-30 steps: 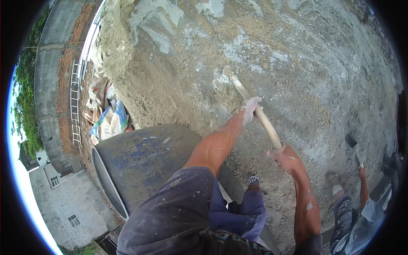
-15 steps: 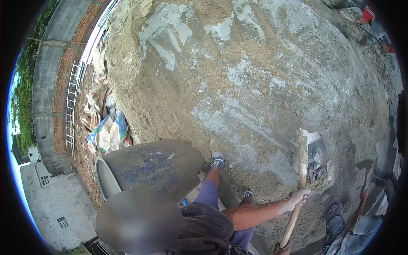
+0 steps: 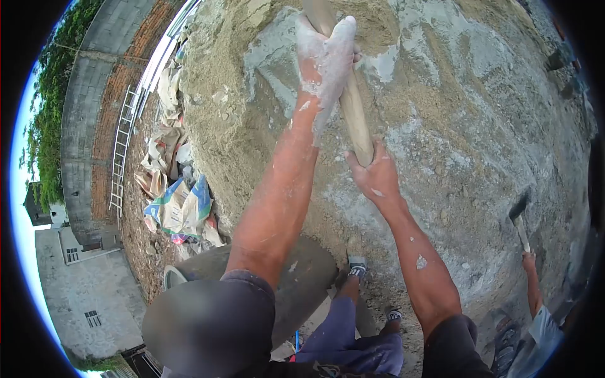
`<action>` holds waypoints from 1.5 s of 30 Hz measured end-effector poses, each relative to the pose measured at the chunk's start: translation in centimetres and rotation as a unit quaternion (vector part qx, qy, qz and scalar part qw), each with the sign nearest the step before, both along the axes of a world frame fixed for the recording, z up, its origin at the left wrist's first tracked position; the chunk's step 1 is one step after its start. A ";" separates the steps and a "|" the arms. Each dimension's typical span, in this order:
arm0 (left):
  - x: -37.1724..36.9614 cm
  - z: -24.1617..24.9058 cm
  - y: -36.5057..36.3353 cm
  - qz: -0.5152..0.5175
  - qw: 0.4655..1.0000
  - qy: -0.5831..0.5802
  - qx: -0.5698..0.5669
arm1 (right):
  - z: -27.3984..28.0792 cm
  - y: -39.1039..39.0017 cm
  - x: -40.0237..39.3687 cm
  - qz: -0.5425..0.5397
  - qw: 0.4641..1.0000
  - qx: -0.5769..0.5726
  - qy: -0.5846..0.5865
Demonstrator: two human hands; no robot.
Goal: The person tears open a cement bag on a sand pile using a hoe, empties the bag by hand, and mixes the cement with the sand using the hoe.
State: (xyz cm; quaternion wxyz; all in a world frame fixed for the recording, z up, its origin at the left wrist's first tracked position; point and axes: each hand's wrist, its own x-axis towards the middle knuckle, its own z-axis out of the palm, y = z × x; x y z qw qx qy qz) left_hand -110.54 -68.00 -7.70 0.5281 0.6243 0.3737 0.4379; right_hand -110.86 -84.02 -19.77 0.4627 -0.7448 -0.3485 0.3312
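Both my hands grip the pale wooden handle of a shovel (image 3: 355,120), which slants up to the top edge of the view; the blade is out of sight. My left hand (image 3: 328,53), coated in grey powder, is wrapped round the handle higher up. Near the handle's lower end, my right hand (image 3: 376,173) is closed on it. Beneath and beyond both hands spreads a broad heap of sand (image 3: 277,120) streaked with grey cement-like powder.
A dark drum (image 3: 305,271) stands by my legs, partly hidden by my left arm. Crumpled sacks (image 3: 179,208) and a ladder (image 3: 123,151) are at left, along a block wall (image 3: 88,126). At right, a co-worker's hand (image 3: 529,259) holds another shovel (image 3: 520,223).
My shovel has swung from the lower right to the top centre, both hands still on it. Its blade has left the view. The co-worker's shovel now shows more clearly at right.
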 end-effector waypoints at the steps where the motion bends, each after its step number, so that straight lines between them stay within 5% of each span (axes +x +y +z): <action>1: -0.4 -1.2 2.3 0.031 0.996 0.055 0.057 | -0.2 4.6 -0.1 -0.003 0.999 0.048 -0.023; 3: -1.6 -6.0 7.4 0.091 0.968 0.149 0.178 | -0.6 11.9 0.4 0.017 0.998 0.054 0.012; 7: -2.9 -19.0 14.3 0.130 0.892 0.341 0.268 | -11.8 16.7 -1.4 0.033 0.991 0.048 0.123; 10: -4.0 -32.2 16.5 0.052 0.872 0.471 0.120 | -17.3 13.9 -3.2 0.052 0.974 -0.034 0.219; 12: -4.7 -35.5 12.9 0.066 0.839 0.518 0.151 | -20.8 11.9 -5.0 -0.002 0.970 -0.040 0.238; 16: -6.2 -39.1 8.7 0.019 0.873 0.480 -0.086 | -23.2 7.2 -5.6 0.020 0.953 -0.122 0.275; 20: -8.0 -40.8 4.3 -0.209 0.789 0.567 -0.115 | -22.2 1.7 -6.9 -0.008 0.939 -0.148 0.311; 22: -8.5 -40.4 0.4 -0.223 0.771 0.569 -0.180 | -20.4 -1.6 -6.4 0.004 0.921 -0.172 0.349; 24: -8.3 -39.7 -4.3 -0.091 0.796 0.503 -0.324 | -18.5 -5.2 -5.5 0.020 0.903 -0.192 0.384; 27: -10.7 -42.2 -7.7 -0.268 0.778 0.526 -0.213 | -18.9 -10.3 -6.2 0.006 0.883 -0.178 0.434; 30: -9.9 -40.7 -14.1 -0.337 0.731 0.558 -0.202 | -18.6 -16.6 -5.2 0.006 0.867 -0.212 0.451; 34: -4.7 -33.5 -24.9 -0.101 0.782 0.346 -0.509 | -13.6 -25.2 1.4 0.062 0.865 -0.285 0.409; 39: 0.8 -34.1 -37.4 -0.006 0.770 0.162 -0.617 | -5.8 -39.7 9.8 0.099 0.863 -0.367 0.334; 41: 3.6 -33.5 -42.6 0.015 0.734 0.053 -0.677 | -2.3 -47.3 11.4 0.058 0.872 -0.366 0.320; 45: 9.1 -26.9 -55.2 -0.018 0.633 0.025 -0.773 | 6.7 -62.4 11.3 -0.034 0.855 -0.431 0.285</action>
